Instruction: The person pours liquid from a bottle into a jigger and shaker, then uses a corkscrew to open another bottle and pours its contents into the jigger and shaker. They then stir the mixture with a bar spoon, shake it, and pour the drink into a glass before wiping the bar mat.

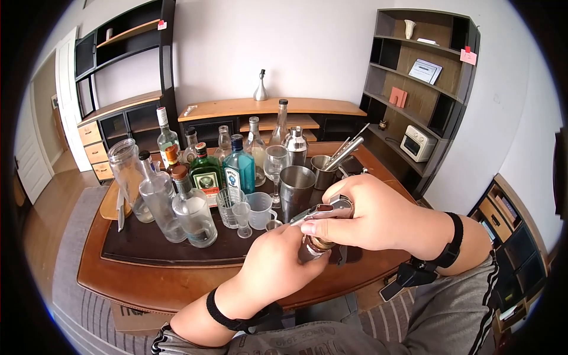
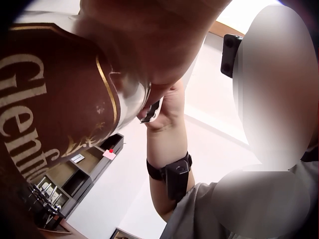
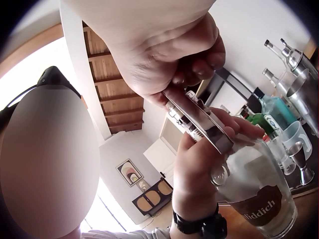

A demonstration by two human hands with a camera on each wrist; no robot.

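Note:
In the head view my left hand [image 1: 275, 260] grips the neck of a clear Glenfiddich whisky bottle [image 3: 254, 172]. Its brown label [image 2: 55, 94] fills much of the left wrist view, and the fingers wrap round the glass just below the top. My right hand [image 1: 381, 216] holds a shiny metal tool [image 3: 199, 119] with a long flat bar, its thumb along the side. That tool lies across the bottle's mouth, right above the left fingers. Its exact kind does not show clearly. Both hands are over the table's near edge, close together.
Several bottles, among them a green one [image 1: 207, 171] and a blue one [image 1: 238, 165], stand on the brown table [image 1: 142, 278]. Nearby are a metal shaker tin [image 1: 297, 189], a plastic measuring jug [image 1: 260, 212], a jigger [image 1: 242, 219] and a can of bar tools [image 1: 324, 171].

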